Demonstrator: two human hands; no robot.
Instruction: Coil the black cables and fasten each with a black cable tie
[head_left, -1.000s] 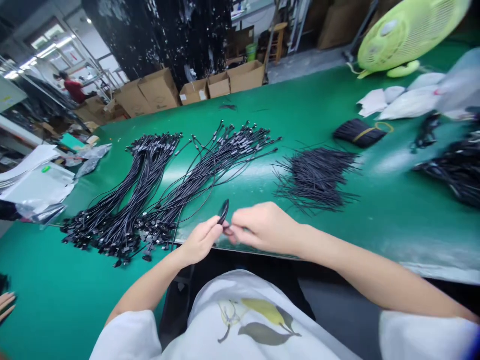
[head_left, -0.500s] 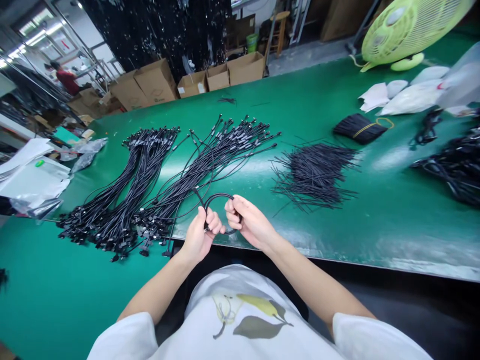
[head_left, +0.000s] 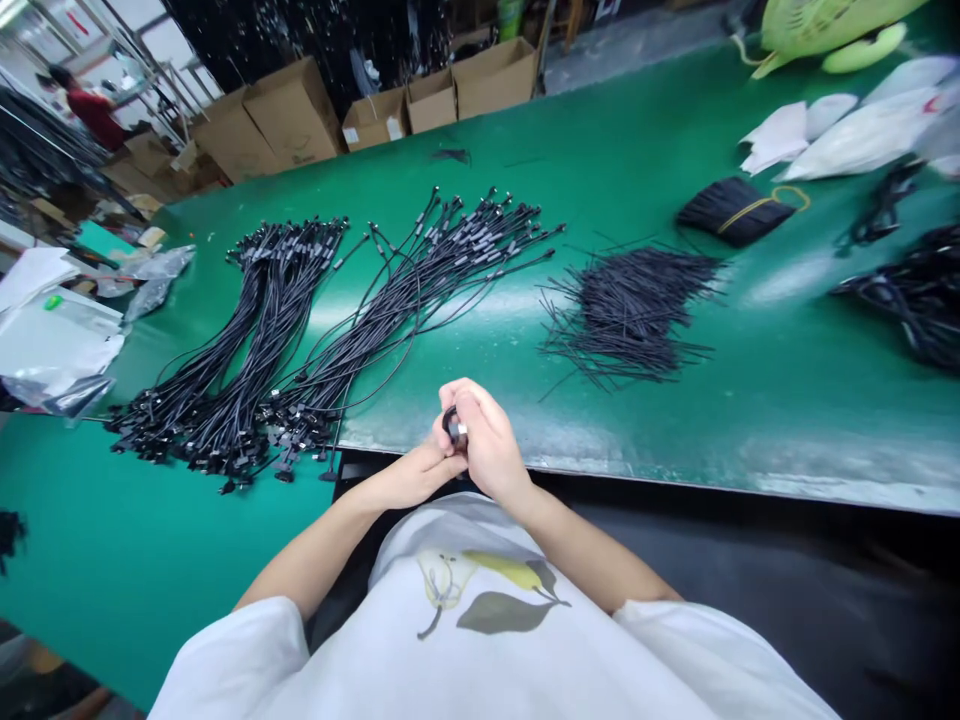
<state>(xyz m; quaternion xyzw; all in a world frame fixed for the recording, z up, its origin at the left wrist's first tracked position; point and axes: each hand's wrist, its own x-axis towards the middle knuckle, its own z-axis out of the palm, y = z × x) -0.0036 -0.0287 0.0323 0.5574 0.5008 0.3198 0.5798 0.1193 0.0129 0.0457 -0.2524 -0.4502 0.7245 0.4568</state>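
Note:
My right hand (head_left: 491,440) is closed around a coiled black cable (head_left: 452,425), of which only a small looped part shows between the fingers. Pressed against it from the left, my left hand (head_left: 424,470) grips the same coil, its fingertips mostly hidden behind the right hand. Both hands are together just over the table's front edge. Beyond them to the left lie a loose bunch of black cables (head_left: 420,290) and another cable bunch (head_left: 262,310), connectors at both ends. A pile of short black ties (head_left: 637,310) lies to the right.
A banded black bundle (head_left: 739,212) lies behind the ties, with white plastic bags (head_left: 862,135) and a green fan (head_left: 817,35) farther back. More black cables (head_left: 915,300) are at far right. Papers (head_left: 52,330) lie at left. Cardboard boxes (head_left: 292,115) stand behind the green table (head_left: 600,150).
My hands have come together, and the open cable loop held between them is now bunched up small and mostly covered by the fingers. The camera view has tilted downward a little.

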